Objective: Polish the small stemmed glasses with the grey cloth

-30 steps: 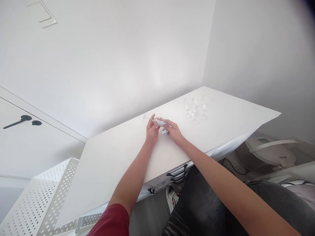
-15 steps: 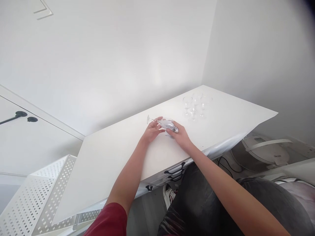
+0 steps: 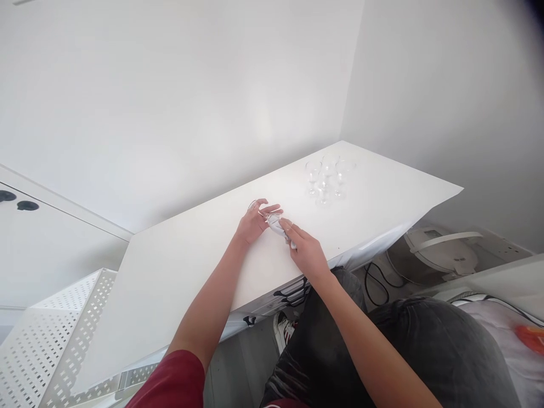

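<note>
A clear stemmed glass (image 3: 272,219) lies on its side above the white table (image 3: 191,266), held between both hands. My left hand (image 3: 254,221) grips the stem and foot end, fingers curled round it. My right hand (image 3: 305,251) pinches a small white cloth (image 3: 285,235) pressed against the bowl of the glass. Further back on the table stands a cluster of several clear stemmed glasses (image 3: 326,178), upright and apart from my hands.
Walls meet in a corner behind the table. A white perforated metal rack (image 3: 51,334) stands at the lower left. Black drawer handles (image 3: 291,292) show under the table's front edge. A white round appliance (image 3: 437,252) and black cables sit on the floor at right.
The glass has turned in my hands, and my right hand with the cloth has slid back toward me along the bowl. The view has shifted slightly right.
</note>
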`<state>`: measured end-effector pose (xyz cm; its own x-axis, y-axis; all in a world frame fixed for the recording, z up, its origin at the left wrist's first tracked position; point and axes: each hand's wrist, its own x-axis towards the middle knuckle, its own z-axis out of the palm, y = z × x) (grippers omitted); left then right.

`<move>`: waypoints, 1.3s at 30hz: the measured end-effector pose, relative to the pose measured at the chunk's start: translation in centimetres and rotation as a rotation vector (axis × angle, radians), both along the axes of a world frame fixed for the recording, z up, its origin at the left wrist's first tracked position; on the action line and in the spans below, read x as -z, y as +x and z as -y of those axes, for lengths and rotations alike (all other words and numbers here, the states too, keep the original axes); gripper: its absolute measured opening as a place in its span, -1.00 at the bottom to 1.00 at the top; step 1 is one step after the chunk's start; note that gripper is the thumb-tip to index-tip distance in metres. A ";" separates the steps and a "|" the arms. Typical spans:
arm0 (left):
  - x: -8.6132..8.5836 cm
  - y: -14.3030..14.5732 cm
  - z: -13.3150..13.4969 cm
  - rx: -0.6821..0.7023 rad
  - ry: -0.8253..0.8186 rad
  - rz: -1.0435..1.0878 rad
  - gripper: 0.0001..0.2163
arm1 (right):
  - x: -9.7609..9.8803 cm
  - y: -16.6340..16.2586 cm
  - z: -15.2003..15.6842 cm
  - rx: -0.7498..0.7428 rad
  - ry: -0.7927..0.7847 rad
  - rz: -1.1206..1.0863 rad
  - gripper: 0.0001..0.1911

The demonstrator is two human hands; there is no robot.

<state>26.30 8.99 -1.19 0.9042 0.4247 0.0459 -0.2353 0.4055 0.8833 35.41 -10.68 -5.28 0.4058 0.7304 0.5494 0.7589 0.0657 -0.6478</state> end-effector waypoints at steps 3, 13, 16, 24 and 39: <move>0.3 0.4 -0.3 -0.042 0.123 -0.155 -0.71 | 0.2 1.0 0.4 -0.047 0.070 -0.239 -0.46; -0.2 -1.2 -1.8 0.074 0.000 -0.199 -0.55 | -4.7 9.1 -3.5 -0.431 0.093 -0.623 -0.71; -0.3 -1.6 -2.2 0.079 0.030 -0.238 -0.67 | -6.6 10.3 -7.7 -0.652 0.095 -0.676 -0.73; 0.9 -1.0 -1.6 0.130 0.214 -0.270 -0.65 | -2.8 8.7 -13.4 -0.575 0.163 -0.935 -0.73; 2.3 -3.6 -1.5 -0.559 1.176 -0.411 -0.90 | -1.9 9.2 -13.1 -0.567 0.054 -1.030 -0.53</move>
<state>22.68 10.52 -3.46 0.6619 0.6323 0.4026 0.2426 -0.6889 0.6831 44.57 2.39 -3.34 0.3007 0.9350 0.1881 -0.2678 0.2720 -0.9243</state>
